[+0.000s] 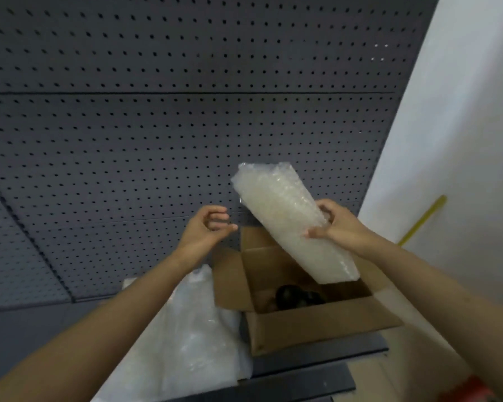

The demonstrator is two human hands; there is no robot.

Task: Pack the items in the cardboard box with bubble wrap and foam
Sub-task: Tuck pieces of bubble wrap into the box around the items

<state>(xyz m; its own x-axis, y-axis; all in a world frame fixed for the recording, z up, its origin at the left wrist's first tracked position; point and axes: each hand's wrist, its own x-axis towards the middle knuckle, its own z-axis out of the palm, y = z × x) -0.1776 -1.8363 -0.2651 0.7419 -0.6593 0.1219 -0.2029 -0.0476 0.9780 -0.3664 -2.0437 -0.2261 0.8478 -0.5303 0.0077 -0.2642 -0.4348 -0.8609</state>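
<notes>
An open cardboard box (308,329) stands on a dark shelf, flaps spread outward. Dark rounded items (296,297) lie at its bottom, partly in shadow. My right hand (336,224) grips a folded pad of bubble wrap (285,221) near its middle, holding it tilted above the box, its lower end over the opening. My left hand (206,227) hovers left of the pad with fingers loosely curled, holding nothing.
A loose sheet of clear bubble wrap (186,338) lies on the shelf left of the box. A grey pegboard panel (157,126) rises behind. A white wall (462,140) with a yellow stick (421,221) is at the right. Something red (471,390) shows at bottom right.
</notes>
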